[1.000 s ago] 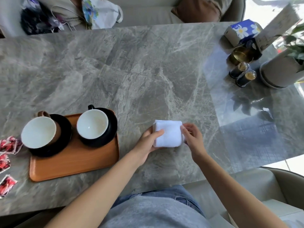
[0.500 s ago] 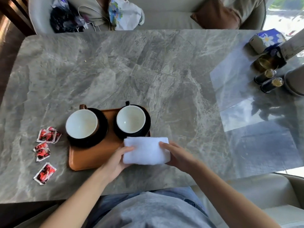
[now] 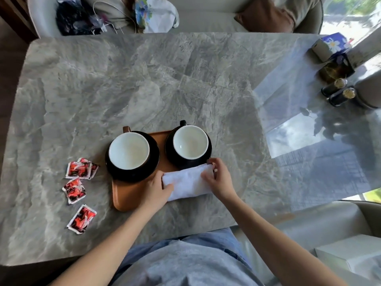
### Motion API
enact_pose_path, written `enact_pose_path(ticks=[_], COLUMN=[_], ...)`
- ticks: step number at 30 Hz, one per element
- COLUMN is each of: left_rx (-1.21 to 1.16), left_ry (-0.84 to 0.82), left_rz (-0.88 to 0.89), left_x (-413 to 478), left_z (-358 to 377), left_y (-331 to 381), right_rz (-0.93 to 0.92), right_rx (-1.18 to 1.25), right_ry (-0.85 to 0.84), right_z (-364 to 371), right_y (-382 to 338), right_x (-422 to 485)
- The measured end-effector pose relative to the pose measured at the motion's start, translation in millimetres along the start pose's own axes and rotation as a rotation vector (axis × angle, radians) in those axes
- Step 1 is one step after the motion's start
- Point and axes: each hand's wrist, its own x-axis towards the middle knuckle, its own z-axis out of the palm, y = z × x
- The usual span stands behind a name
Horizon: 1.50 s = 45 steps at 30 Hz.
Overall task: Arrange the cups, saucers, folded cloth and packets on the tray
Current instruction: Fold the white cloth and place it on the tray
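A grey marble bench (image 3: 127,79) fills the room, glossy with window glare at its right. Behind it stands a pale sofa (image 3: 206,19) with a brown cushion (image 3: 266,17).

Two cups on saucers (image 3: 132,155) (image 3: 188,146) are crowding the far half of the tray (image 3: 125,195), its near-left corner is lying bare, packets (image 3: 76,183) are littering the marble left of the tray, and open tabletop (image 3: 144,83) is stretching beyond the tray.
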Motion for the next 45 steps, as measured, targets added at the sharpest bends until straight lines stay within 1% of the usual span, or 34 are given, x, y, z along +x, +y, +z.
enact_pose_path(ticks=[2, 4, 6, 9, 13, 15, 16, 17, 19, 21, 23, 26, 31, 34, 37, 39, 43, 45], left_rx=[0.054, 0.155, 0.264, 0.393, 0.509, 0.578, 0.610, 0.621, 0.631, 0.697, 0.774, 0.876, 0.870, 0.887, 0.901, 0.911, 0.916, 0.907], left_ry=[0.014, -0.003, -0.021, -0.035, -0.041, 0.014, 0.053, 0.080, 0.098, 0.077, 0.035, 0.009, -0.012, -0.077, -0.166, -0.168, -0.136, -0.069], left_rz=[0.134, 0.255, 0.333, 0.349, 0.337, 0.385, 0.444, 0.525, 0.700, 0.779, 0.775, 0.776, 0.741, 0.724, 0.668, 0.664, 0.634, 0.641], left_x=[1.7, 1.7, 1.8, 6.1, 10.1, 7.2, 3.8, -0.6, -9.8, -17.0, -19.8, -16.3, -11.3, -8.2, -2.5, -1.5, -9.4, -15.4], left_z=[-2.7, -1.8, 0.1, -1.4, -3.8, -2.7, -1.8, -0.6, 2.4, 4.7, 5.8, 5.1, -1.5, 2.6, 6.0, 6.9, 7.3, 6.0], left_y=[-3.2, -4.8, -6.7, -9.0, -3.5, 1.6, 3.4, 5.0, 5.3, 1.1, -4.1, -7.8, -16.9, -26.0, -31.3, -31.2, -35.9, -37.7], right_rz=[-0.037, -0.031, -0.027, -0.025, -0.025, -0.027, -0.042, -0.078, -0.214, -0.359, -0.429, -0.398, -0.375, -0.362, -0.336, -0.354, -0.477, -0.476], right_rx=[-0.121, -0.202, -0.269, -0.384, -0.524, -0.564, -0.589, -0.605, -0.624, -0.688, -0.766, -0.787, -0.846, -0.872, -0.849, -0.824, -0.841, -0.852], right_ry=[0.012, 0.021, 0.033, 0.029, 0.096, 0.135, 0.166, 0.200, 0.217, 0.169, 0.113, 0.027, -0.041, -0.055, -0.060, -0.080, -0.089, -0.141], right_z=[5.7, 8.8, 9.2, 9.3, 11.8, 12.8, 13.1, 13.5, 14.7, 17.5, 19.9, 20.0, 21.5, 20.0, 20.8, 18.2, 2.1, -5.1], right_y=[0.5, 0.6, -0.2, -1.7, -4.5, -9.3, -10.7, -11.0, -10.1, -5.4, 3.5, 13.7, 20.1, 16.6, 3.6, 2.2, 23.7, 38.2], right_x=[-3.4, -6.5, -7.8, -8.9, -7.8, -6.2, -6.9, -9.1, -16.9, -26.3, -34.4, -37.8, -36.0, -28.6, -19.5, -17.7, -25.8, -30.5])
